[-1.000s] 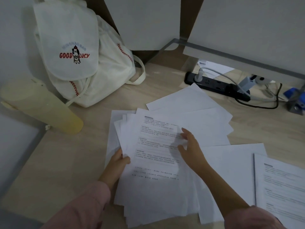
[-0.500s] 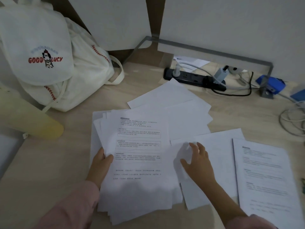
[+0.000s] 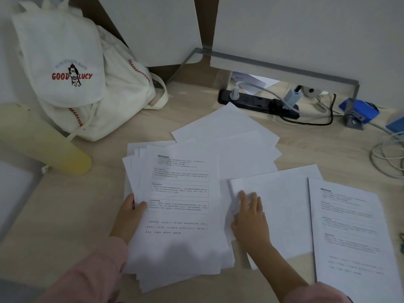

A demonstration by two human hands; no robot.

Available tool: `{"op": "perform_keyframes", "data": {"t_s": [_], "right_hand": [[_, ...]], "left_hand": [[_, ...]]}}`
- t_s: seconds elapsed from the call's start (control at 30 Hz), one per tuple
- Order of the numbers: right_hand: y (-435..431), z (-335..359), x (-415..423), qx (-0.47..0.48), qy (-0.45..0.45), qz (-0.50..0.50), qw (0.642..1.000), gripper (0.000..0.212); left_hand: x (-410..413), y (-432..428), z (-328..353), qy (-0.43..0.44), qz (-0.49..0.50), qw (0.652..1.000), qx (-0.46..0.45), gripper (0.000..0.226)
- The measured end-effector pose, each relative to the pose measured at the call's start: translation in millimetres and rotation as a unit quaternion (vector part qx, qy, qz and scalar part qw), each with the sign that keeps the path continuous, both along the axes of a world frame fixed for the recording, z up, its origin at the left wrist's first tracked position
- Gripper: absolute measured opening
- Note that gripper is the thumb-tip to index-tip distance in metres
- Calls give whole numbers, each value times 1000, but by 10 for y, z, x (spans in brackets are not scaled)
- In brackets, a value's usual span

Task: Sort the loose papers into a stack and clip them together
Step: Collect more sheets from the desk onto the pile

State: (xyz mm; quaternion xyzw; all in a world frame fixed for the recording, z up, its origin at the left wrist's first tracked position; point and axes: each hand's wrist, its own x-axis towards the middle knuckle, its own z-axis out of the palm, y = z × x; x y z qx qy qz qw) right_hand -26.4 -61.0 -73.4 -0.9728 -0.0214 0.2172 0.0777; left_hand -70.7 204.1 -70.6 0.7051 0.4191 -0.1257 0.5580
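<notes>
A rough stack of white papers (image 3: pixel 179 215) with a printed sheet on top lies at the middle of the wooden desk. My left hand (image 3: pixel 129 213) grips the stack's left edge, thumb on top. Flat on a blank sheet (image 3: pixel 282 206) just right of the stack rests my right hand (image 3: pixel 249 217), fingers spread, its thumb under the sheet's lifted left edge. A printed sheet (image 3: pixel 352 235) overlaps the blank one at the far right. More blank sheets (image 3: pixel 227 127) fan out behind the stack. No clip can be made out.
A white "GOOD LUCY" backpack (image 3: pixel 72 73) leans at the back left, a yellow tumbler (image 3: pixel 43 145) lying in front of it. A black power strip (image 3: pixel 258 103) with plugs and cables sits behind the papers. A blue object (image 3: pixel 358 110) and coiled white cables (image 3: pixel 387 158) are at right.
My right hand left the top of the stack and moved right onto the blank sheet, curling its left edge. My left hand kept its hold on the stack.
</notes>
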Motion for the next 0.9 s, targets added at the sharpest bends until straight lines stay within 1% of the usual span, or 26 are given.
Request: {"op": "perform_keyframes", "data": {"t_s": [0.17,0.3,0.37,0.4,0.47,0.53,0.6,0.63,0.67,0.77,0.8,0.83,0.87,0.9], "right_hand": [[-2,-16,-10,-24,8,-9,1000,68],[-28,-101,-44,-28,-4,15,999,73],[-37,-148,-58,-59,7,23,998,75],[-39,-158,-57,-65,2,23,998,74],[-58,-106,-31,-34,-37,23,998,63],[-131,-39,29,10,-42,5,999,47],[-195,119,111,71,-14,-26,997,33],[-203,232,148,116,1,-43,992,26],[-197,356,180,165,15,-59,984,24],[-138,787,297,287,28,-88,954,34],[-110,956,334,331,28,-98,938,34],[-86,1136,357,386,29,-119,914,32],[-75,1304,375,454,39,-156,877,29],[-84,1448,394,519,54,-196,830,24]], "left_hand": [[-67,-20,-17,-14,16,999,-30,5],[-86,-33,6,-16,17,999,-35,11],[-75,-34,13,-15,20,999,-32,13],[-71,-36,13,-15,20,999,-33,14],[-66,-45,21,-16,18,999,-32,12],[-50,-49,21,-19,15,999,-33,15],[-29,-47,21,-25,9,999,-37,18],[-23,-45,18,-28,9,999,-40,18],[-17,-44,27,-32,9,998,-46,19],[-11,-50,45,-36,14,997,-60,20],[-4,-55,59,-34,14,997,-67,20],[1,-54,71,-33,15,997,-71,19],[9,-50,97,-33,16,997,-74,18],[17,-40,92,-30,16,996,-77,19]]}}
